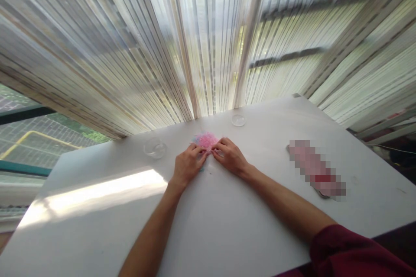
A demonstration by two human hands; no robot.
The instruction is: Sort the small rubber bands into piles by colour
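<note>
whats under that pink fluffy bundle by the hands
White table shows around the pink bundle, with a bluish bit beside the left hand. The bundle, left hand and right hand cover whatever lies directly beneath, so that cannot be seen.

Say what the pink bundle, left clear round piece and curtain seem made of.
Pink bundle: frizzy plastic or fibre, perhaps; strands show, but blurred. Clear round piece: smooth plastic or glass, probably; tabletop shows through. Curtain: likely sheer, matt fabric; daylight passes through.
</note>
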